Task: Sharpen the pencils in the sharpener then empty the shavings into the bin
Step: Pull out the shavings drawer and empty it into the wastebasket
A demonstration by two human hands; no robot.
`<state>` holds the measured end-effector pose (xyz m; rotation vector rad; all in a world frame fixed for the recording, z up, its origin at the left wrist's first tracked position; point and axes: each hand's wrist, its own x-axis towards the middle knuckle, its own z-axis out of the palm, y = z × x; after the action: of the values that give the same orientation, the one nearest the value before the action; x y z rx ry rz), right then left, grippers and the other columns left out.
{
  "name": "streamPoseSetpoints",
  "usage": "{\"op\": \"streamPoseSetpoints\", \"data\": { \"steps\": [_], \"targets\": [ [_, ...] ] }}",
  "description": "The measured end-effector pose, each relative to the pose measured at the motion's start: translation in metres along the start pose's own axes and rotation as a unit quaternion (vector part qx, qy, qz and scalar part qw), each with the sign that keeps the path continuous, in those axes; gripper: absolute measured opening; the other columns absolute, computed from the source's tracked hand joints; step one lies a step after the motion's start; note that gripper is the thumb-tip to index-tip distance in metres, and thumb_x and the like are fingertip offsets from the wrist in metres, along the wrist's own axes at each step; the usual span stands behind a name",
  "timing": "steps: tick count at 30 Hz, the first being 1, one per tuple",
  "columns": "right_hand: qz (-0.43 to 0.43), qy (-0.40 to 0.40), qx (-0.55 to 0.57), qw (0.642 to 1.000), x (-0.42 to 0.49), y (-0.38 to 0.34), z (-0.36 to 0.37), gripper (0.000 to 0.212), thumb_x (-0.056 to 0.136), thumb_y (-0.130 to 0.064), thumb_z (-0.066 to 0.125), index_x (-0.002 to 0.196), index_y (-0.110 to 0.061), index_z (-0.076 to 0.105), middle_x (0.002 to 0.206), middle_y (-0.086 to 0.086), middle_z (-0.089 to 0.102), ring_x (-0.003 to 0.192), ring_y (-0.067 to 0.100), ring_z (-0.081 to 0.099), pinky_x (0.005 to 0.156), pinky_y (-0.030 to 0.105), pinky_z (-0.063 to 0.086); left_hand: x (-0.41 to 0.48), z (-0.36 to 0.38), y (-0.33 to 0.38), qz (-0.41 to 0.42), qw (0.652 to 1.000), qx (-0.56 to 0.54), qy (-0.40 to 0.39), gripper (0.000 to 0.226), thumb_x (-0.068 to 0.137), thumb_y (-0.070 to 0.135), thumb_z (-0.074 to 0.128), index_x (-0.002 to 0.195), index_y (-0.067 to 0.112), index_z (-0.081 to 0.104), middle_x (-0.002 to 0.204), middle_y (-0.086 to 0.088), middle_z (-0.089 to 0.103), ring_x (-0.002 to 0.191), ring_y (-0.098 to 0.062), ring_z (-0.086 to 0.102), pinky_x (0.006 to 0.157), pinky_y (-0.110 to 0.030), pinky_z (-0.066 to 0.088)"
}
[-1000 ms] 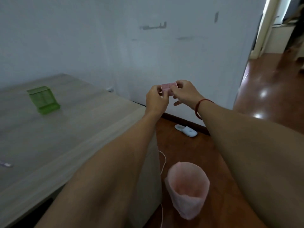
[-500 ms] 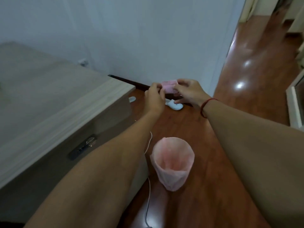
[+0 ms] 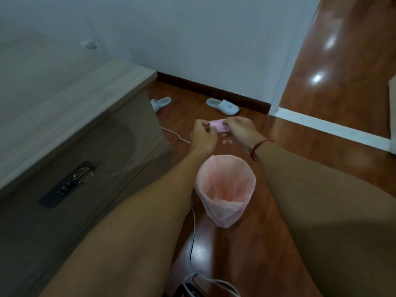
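Note:
A small pink sharpener (image 3: pixel 218 126) is held out in the air between both hands, just beyond the bin. My left hand (image 3: pixel 203 138) pinches its left end and my right hand (image 3: pixel 242 130) grips its right end with curled fingers. Below and nearer to me stands the bin (image 3: pixel 225 189), a small round one lined with a pink plastic bag, on the wooden floor. Its inside looks pale pink and I cannot make out shavings. No pencil is in view.
A wooden desk (image 3: pixel 70 108) with a drawer lock fills the left side. White slippers (image 3: pixel 224 105) lie by the skirting board. A white cable (image 3: pixel 192 232) runs along the floor left of the bin. A doorway opens at the right.
My view has tilted down from the desk top to the floor. Both hands, still holding the sharpener, have come lower toward the bin. The green holder on the desk has left the view.

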<state>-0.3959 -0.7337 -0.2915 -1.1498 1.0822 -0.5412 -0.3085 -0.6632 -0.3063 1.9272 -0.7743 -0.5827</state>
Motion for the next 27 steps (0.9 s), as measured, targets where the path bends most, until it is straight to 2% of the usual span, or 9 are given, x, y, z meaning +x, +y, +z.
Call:
{"op": "streamPoseSetpoints", "data": {
  "steps": [3, 7, 12, 14, 17, 20, 22, 24, 27],
  "targets": [
    [0.039, -0.005, -0.007, 0.999, 0.007, 0.024, 0.000, 0.030, 0.093, -0.016, 0.046, 0.116, -0.001, 0.061, 0.105, 0.013, 0.066, 0.076, 0.018, 0.060, 0.048, 0.024, 0.052, 0.001, 0.013, -0.022, -0.055, 0.998, -0.010, -0.009, 0.025, 0.092, 0.017, 0.051, 0.114, 0.007, 0.052, 0.117, -0.012, 0.061, 0.105, -0.025, 0.058, 0.084, -0.028, 0.044],
    [0.072, -0.007, -0.015, 0.997, 0.018, 0.048, 0.001, 0.038, 0.094, -0.018, 0.039, 0.119, -0.004, 0.064, 0.116, 0.015, 0.069, 0.089, 0.024, 0.064, 0.049, 0.022, 0.052, 0.004, 0.024, -0.036, -0.093, 0.995, -0.026, -0.022, 0.028, 0.091, 0.021, 0.052, 0.116, 0.007, 0.054, 0.116, -0.011, 0.062, 0.105, -0.024, 0.059, 0.086, -0.026, 0.043],
    [0.107, 0.023, -0.020, 0.994, 0.029, 0.065, -0.001, 0.036, 0.095, -0.019, 0.043, 0.121, -0.003, 0.061, 0.100, 0.009, 0.064, 0.067, 0.014, 0.057, 0.048, 0.022, 0.051, 0.009, 0.037, -0.053, -0.146, 0.988, -0.028, -0.033, 0.027, 0.089, 0.035, 0.053, 0.104, 0.013, 0.059, 0.104, -0.010, 0.066, 0.097, -0.032, 0.065, 0.085, -0.046, 0.055],
    [0.116, 0.034, -0.036, 0.992, 0.034, 0.071, -0.001, 0.037, 0.094, -0.022, 0.048, 0.123, -0.002, 0.059, 0.109, 0.012, 0.062, 0.066, 0.015, 0.057, 0.049, 0.023, 0.051, 0.010, 0.040, -0.058, -0.170, 0.984, -0.035, -0.035, 0.029, 0.091, 0.037, 0.052, 0.102, 0.012, 0.060, 0.105, -0.011, 0.067, 0.093, -0.030, 0.065, 0.080, -0.042, 0.056],
    [0.126, 0.054, -0.053, 0.989, 0.042, 0.081, -0.002, 0.045, 0.090, -0.031, 0.055, 0.124, -0.001, 0.057, 0.116, 0.015, 0.064, 0.063, 0.016, 0.058, 0.047, 0.023, 0.051, 0.010, 0.042, -0.057, -0.212, 0.975, -0.040, -0.050, 0.036, 0.091, 0.042, 0.049, 0.104, 0.010, 0.059, 0.102, -0.012, 0.067, 0.079, -0.027, 0.064, 0.063, -0.033, 0.054],
    [0.132, 0.073, -0.048, 0.987, 0.047, 0.083, -0.005, 0.045, 0.088, -0.034, 0.060, 0.119, -0.001, 0.061, 0.098, 0.014, 0.065, 0.054, 0.016, 0.054, 0.046, 0.023, 0.049, 0.015, 0.044, -0.055, -0.252, 0.965, -0.047, -0.060, 0.048, 0.089, 0.045, 0.048, 0.114, 0.006, 0.059, 0.105, -0.014, 0.067, 0.089, -0.029, 0.066, 0.056, -0.028, 0.054],
    [0.134, 0.092, -0.041, 0.986, 0.053, 0.083, -0.008, 0.048, 0.085, -0.037, 0.063, 0.118, -0.001, 0.062, 0.087, 0.012, 0.061, 0.047, 0.015, 0.049, 0.044, 0.022, 0.046, 0.017, 0.046, -0.050, -0.271, 0.958, -0.064, -0.072, 0.047, 0.092, 0.044, 0.047, 0.119, 0.006, 0.056, 0.097, -0.012, 0.065, 0.088, -0.027, 0.065, 0.058, -0.029, 0.053],
    [0.137, 0.100, -0.035, 0.985, 0.059, 0.084, -0.012, 0.052, 0.082, -0.040, 0.066, 0.119, -0.003, 0.062, 0.085, 0.011, 0.059, 0.043, 0.015, 0.045, 0.041, 0.020, 0.043, 0.020, 0.049, -0.046, -0.284, 0.952, -0.073, -0.081, 0.046, 0.094, 0.043, 0.047, 0.120, 0.006, 0.055, 0.098, -0.012, 0.062, 0.083, -0.025, 0.062, 0.062, -0.031, 0.054],
    [0.158, 0.078, -0.040, 0.984, 0.064, 0.085, -0.016, 0.051, 0.083, -0.043, 0.065, 0.117, -0.005, 0.064, 0.091, 0.013, 0.065, 0.044, 0.014, 0.046, 0.041, 0.019, 0.043, 0.021, 0.051, -0.041, -0.301, 0.946, -0.085, -0.086, 0.045, 0.094, 0.043, 0.047, 0.121, 0.007, 0.053, 0.100, -0.011, 0.059, 0.081, -0.024, 0.059, 0.054, -0.029, 0.052]
  ]
}}
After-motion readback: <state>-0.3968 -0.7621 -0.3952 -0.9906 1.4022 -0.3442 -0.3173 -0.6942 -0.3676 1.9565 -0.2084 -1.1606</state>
